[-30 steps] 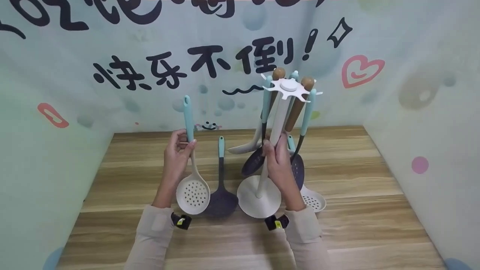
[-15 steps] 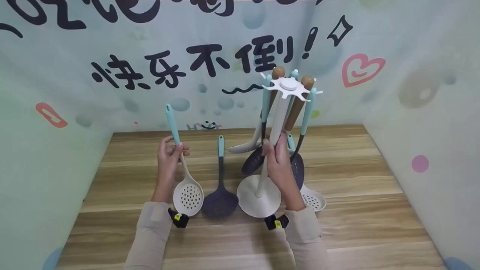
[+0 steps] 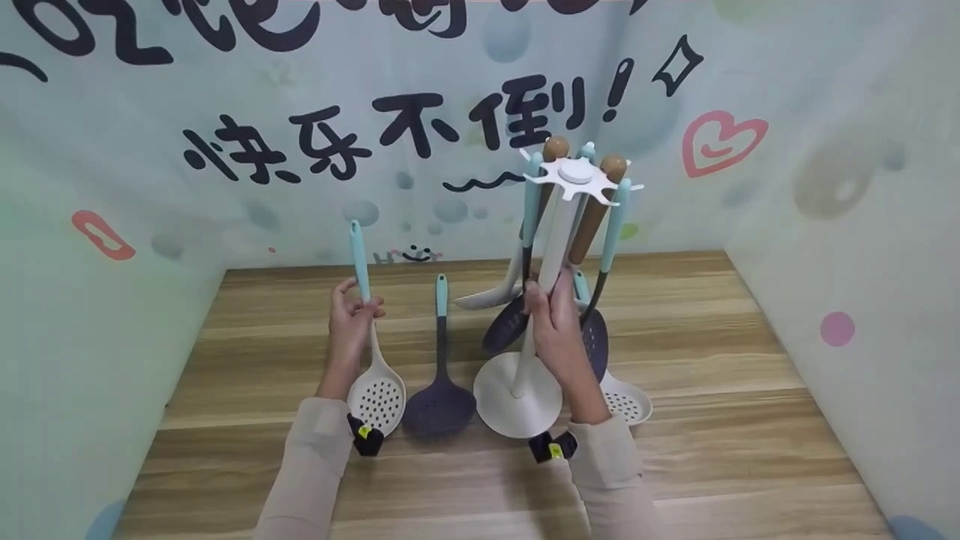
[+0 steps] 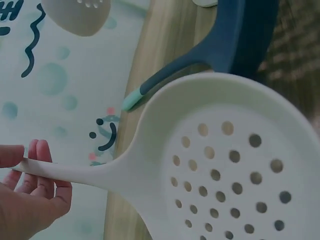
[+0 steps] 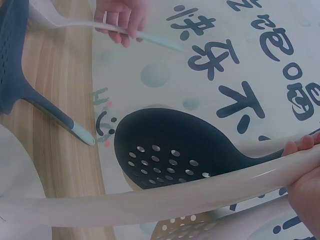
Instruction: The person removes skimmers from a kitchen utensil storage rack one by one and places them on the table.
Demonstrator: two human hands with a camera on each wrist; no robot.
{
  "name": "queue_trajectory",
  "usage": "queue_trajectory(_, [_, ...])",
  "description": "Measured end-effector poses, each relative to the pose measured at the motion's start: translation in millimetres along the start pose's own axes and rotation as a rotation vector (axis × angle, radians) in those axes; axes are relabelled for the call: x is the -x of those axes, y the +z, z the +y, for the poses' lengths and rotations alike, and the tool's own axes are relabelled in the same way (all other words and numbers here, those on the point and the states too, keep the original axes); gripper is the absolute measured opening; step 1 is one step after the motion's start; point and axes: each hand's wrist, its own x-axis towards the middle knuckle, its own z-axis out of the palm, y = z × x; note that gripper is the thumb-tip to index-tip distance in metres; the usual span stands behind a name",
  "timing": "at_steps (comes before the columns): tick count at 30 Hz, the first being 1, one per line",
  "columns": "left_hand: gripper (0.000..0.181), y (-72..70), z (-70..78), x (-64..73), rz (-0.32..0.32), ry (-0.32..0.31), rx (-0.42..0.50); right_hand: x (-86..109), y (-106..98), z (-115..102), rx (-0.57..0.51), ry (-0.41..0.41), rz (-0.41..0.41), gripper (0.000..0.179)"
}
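wooden table (image 3: 720, 345), hands (image 3: 349, 330) pinching skimmer (image 3: 377, 396), gripping stand (image 3: 557, 244)

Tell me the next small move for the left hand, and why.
Probably lower the white skimmer in the left hand onto the table, left of the dark utensil. The skimmer's handle points up, the dark utensil lies on the table, open wood shows to the left, and the right hand grips the white stand.

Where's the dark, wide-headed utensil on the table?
In the head view, the utensil lies left of centre, between the left hand's white perforated skimmer and the round white stand base.
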Motion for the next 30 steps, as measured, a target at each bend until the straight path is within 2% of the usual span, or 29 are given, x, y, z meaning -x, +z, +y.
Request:
queue_trajectory(4, [0.05,3.1,-5.5,-1.0,-0.043,0.007,-0.063,-0.3,0.6,-0.6,0.003,0.014,0.001,0.035])
queue_trajectory(8, [0.041,2.5,-11.9,-1.5,-0.088,0.03,-0.216,-1.4,2.0,-2.4,0.006,0.03,0.004,0.032])
queue_trajectory(12, [0.041,2.1,-21.6,-2.5,-0.167,0.05,-0.317,-1.9,1.5,-3.3,0.009,0.023,0.016,0.034])
queue_trajectory(15, [0.047,-2.6,-55.8,-22.1,-0.209,0.095,-0.362,-1.5,0.7,-2.7,0.016,0.017,0.015,0.036])
queue_trajectory(16, [0.049,-3.6,-74.6,-33.4,-0.207,0.128,-0.374,-1.3,0.7,-2.3,0.018,0.013,0.014,0.036])
queue_trajectory(18, [0.054,-6.1,-105.2,-54.7,-0.229,0.139,-0.415,-1.0,0.7,-2.0,0.025,0.006,0.015,0.033])
queue_trajectory(19, [0.056,-7.1,-126.7,-67.6,-0.222,0.175,-0.421,-0.8,0.8,-1.9,0.025,0.002,0.014,0.033])
queue_trajectory(20, [0.057,-7.2,-136.9,-74.4,-0.232,0.166,-0.44,-0.6,1.0,-1.7,0.027,0.0,0.012,0.032])
queue_trajectory(21, [0.058,-7.0,-139.9,-76.5,-0.252,0.141,-0.472,-0.4,1.2,-1.7,0.028,-0.001,0.012,0.031])
queue_trajectory(22, [0.058,-6.4,-149.7,-80.3,-0.239,0.17,-0.503,-0.2,1.4,-1.6,0.026,0.002,0.014,0.029])
queue_trajectory(23, [0.057,-6.1,-149.9,-78.3,-0.245,0.168,-0.538,0.0,1.4,-1.5,0.025,0.007,0.014,0.03])
queue_trajectory(25, [0.056,-3.1,-136.6,-65.2,-0.248,0.147,-0.615,0.3,2.0,-1.3,0.018,0.012,0.011,0.03])
queue_trajectory(28, [0.055,4.3,-92.3,-31.8,-0.266,0.088,-0.74,0.2,1.7,-1.7,0.016,0.019,0.007,0.03])
queue_trajectory(30, [0.057,9.8,-59.2,-11.9,-0.306,0.002,-0.792,-0.7,0.3,-2.4,0.014,0.021,0.006,0.03])
